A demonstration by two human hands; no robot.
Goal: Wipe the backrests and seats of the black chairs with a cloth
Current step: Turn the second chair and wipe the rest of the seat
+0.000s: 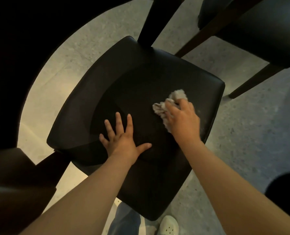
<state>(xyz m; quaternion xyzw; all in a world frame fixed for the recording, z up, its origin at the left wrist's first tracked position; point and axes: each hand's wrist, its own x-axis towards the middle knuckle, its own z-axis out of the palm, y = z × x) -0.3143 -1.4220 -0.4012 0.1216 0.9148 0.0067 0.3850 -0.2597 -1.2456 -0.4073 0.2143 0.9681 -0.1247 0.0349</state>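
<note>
My right hand (183,119) is curled round a crumpled, pale beige rag of a cloth (163,107). My fingers are bunched over it and press it down, and loose folds spill out ahead of my knuckles and to the side of my thumb. The cloth lies on the padded, black, leather-like seat of the chair (140,78), on its right-hand part, near the right edge but not over it.

My left hand (124,138) is released and holds nothing. It lies flat on the same seat, palm down, with the fingers spread and the thumb out to the side. It sits near the middle of the near half, well apart from the cloth. Both of my bare forearms reach in over the near edge of the seat.

Beyond the far edge of the seat a dark, straight wooden post (151,22) rises out of view. To the far right of the seat stands a second black-cushioned chair on slanted dark wooden legs (267,31). To the left of the seat a broad, dark, round-edged surface (13,48) overhangs the speckled grey stone floor (242,129). Below the near corner of the seat I see my blue denim trouser leg (125,219) and one white perforated clog (168,224) on the floor.
</note>
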